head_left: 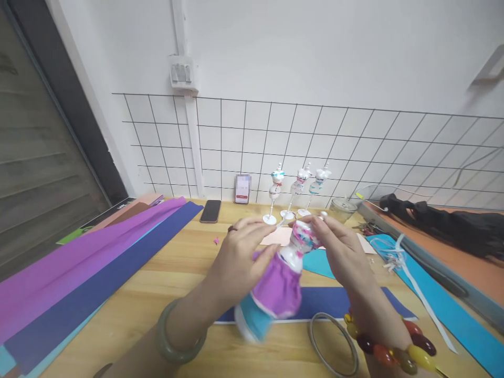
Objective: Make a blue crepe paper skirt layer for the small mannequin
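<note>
A miniature dress form (290, 258) hangs tilted above the near half of the wooden tabletop (173, 278), its neck toward the far right corner and its skirt toward the near left. The right hand (342, 244) has thumb and fingers clamped on its upper torso, which is wrapped in pink-and-blue patterned fabric. The left hand (244, 252) is at the skirt's waist, thumb and fingertips visibly apart; whether the thumb pinches the cloth, I cannot tell. The skirt has a purple tier (279, 289) over a turquoise tier (254, 316), whose hem is blurred. A green bangle (165, 336) circles the left wrist; a beaded bracelet (384, 353) and a thin metal bangle (313, 336) are at the right. Under the hands, a dark blue fabric strip (323, 302) runs roughly parallel to the far edge, with a turquoise piece (318, 262) and a pale pink piece (273, 237) beyond it. Along the far edge, a phone (242, 190) leans against the wall, a second phone (211, 211) lies flat, three more dress forms (275, 190) stand upright on white stands, and a glass jar (342, 209) sits to their right. A small pink scrap (216, 241) lies near the flat phone. Long purple (90, 275) and navy lengths (114, 278) cover the left edge. Toward the right edge lie a bright blue strip (444, 302), a white ribbon (429, 310) and an orange-bottomed tray (482, 278) carrying a black cloth item (441, 226).
</note>
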